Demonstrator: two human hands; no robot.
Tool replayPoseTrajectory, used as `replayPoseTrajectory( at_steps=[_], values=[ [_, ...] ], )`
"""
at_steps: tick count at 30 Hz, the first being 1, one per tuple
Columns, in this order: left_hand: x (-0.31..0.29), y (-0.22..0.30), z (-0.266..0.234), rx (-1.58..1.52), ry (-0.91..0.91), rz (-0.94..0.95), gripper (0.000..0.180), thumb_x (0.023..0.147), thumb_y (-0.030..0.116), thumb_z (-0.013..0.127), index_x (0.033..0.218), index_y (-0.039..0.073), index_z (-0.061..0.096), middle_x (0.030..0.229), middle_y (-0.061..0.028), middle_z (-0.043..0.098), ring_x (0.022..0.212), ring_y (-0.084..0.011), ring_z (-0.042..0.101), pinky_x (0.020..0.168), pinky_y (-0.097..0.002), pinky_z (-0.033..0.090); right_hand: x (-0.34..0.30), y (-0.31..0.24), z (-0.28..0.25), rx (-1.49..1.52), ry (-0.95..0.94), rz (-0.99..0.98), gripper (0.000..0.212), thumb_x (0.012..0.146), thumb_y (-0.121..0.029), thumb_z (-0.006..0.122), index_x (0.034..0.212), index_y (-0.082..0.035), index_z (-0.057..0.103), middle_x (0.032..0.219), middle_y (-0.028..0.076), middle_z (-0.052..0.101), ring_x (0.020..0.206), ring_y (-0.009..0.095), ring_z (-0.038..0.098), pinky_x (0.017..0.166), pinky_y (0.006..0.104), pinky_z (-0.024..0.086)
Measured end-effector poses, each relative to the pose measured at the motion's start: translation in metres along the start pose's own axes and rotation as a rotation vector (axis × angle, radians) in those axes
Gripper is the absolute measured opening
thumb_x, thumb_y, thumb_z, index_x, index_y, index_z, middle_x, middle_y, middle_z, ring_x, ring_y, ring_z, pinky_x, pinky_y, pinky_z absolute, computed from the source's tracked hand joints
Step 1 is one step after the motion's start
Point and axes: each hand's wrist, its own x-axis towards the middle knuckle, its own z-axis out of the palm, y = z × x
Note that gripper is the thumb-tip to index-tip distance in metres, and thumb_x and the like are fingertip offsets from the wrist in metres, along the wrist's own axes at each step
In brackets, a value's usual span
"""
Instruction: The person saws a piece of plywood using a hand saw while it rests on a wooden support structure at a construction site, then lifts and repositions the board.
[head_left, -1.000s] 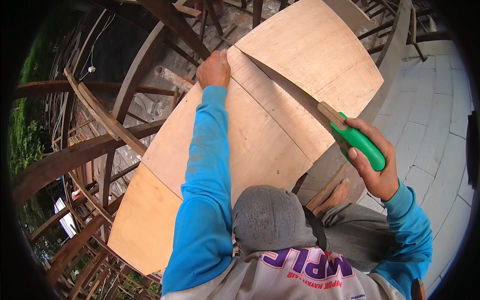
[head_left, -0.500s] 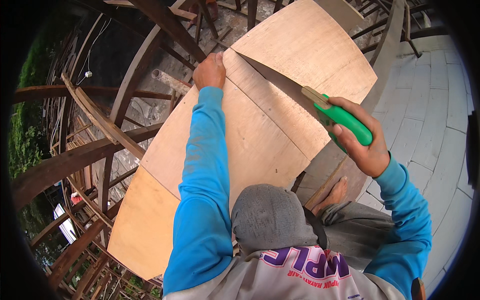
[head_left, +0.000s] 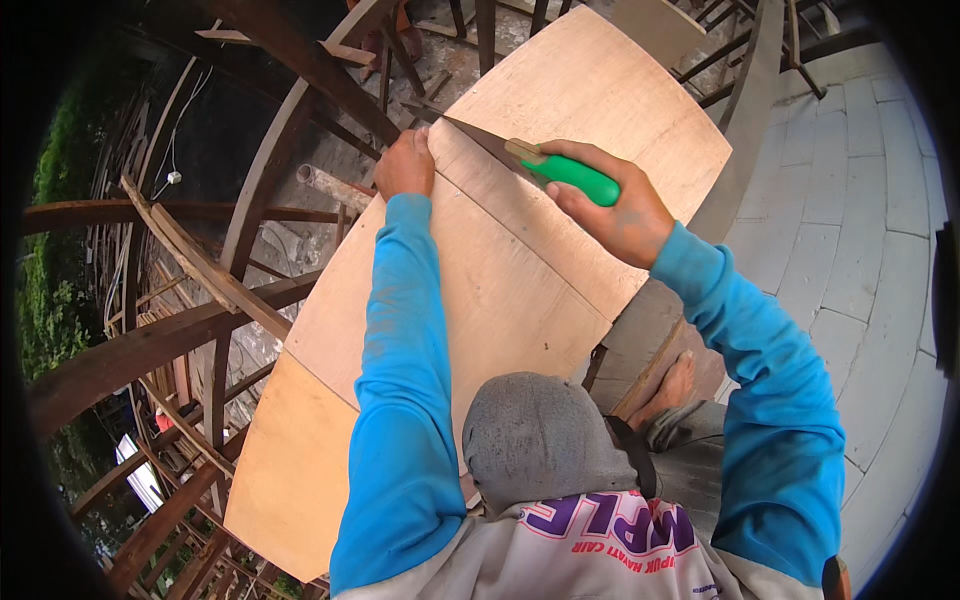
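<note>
A handsaw with a green handle (head_left: 583, 180) is in my right hand (head_left: 632, 208), fingers wrapped round the grip. Its blade runs up and left along a cut line in the pale plywood sheet (head_left: 500, 285), and the tip sticks out past the far left edge. Close to that tip, my left hand (head_left: 405, 165) is closed on the sheet's edge; the undersides of its fingers are hidden. A narrow plywood strip lies between the blade and a seam in the wood. Beyond the blade spreads the wide far part of the plywood (head_left: 600, 90).
Dark curved timber ribs (head_left: 270, 150) and beams cross the left side, with a pale pipe (head_left: 330, 185) and loose wood below. Grey planking (head_left: 830, 230) covers the right. A bare foot (head_left: 672, 385) stands beside the plywood. A yellowish panel (head_left: 285, 465) adjoins it lower left.
My right hand has pushed the saw up and left, so the handle is nearer my left hand and the blade tip now extends beyond the edge. My left hand keeps its hold.
</note>
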Motion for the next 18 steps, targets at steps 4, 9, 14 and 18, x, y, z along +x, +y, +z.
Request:
replayPoseTrajectory(
  at_steps=[4,9,14,18],
  values=[
    [-0.005,0.018,-0.004,-0.015,0.007,0.008,0.04,0.1,0.041,0.049,0.098,0.009,0.072,0.091,-0.0228,0.071,0.089,-0.0444,0.067,0.08,-0.0532,0.051,-0.12,-0.046,-0.069,-0.164,0.031,-0.041,0.04,0.095,-0.017,0.064,0.131,-0.002,0.059,0.116,0.011,0.068,0.102,0.015,0.062,0.091,0.0329,0.05],
    [-0.005,0.055,0.018,-0.115,0.008,0.04,0.04,0.101,0.041,0.049,0.1,0.008,0.072,0.094,-0.0234,0.071,0.09,-0.0447,0.067,0.082,-0.0529,0.05,0.024,0.011,-0.022,-0.017,0.102,0.079,0.043,0.089,-0.03,0.069,0.127,-0.01,0.066,0.111,0.016,0.071,0.099,0.027,0.068,0.09,0.0342,0.053],
    [0.003,0.015,0.005,-0.02,-0.018,0.003,0.04,0.1,0.043,0.05,0.101,0.01,0.072,0.095,-0.0223,0.071,0.091,-0.0446,0.067,0.081,-0.0538,0.051,0.11,0.013,0.051,-0.161,0.114,0.018,0.044,0.087,-0.035,0.064,0.127,-0.015,0.066,0.117,0.019,0.069,0.107,0.039,0.065,0.097,0.0404,0.052],
    [-0.005,0.002,0.011,-0.025,0.018,0.026,0.04,0.101,0.043,0.049,0.101,0.01,0.072,0.093,-0.0219,0.071,0.09,-0.0433,0.067,0.082,-0.053,0.051,-0.04,-0.002,-0.022,-0.027,0.001,0.037,0.043,0.092,-0.027,0.067,0.131,-0.009,0.06,0.117,0.015,0.068,0.105,0.025,0.066,0.093,0.0343,0.051]
  ],
)
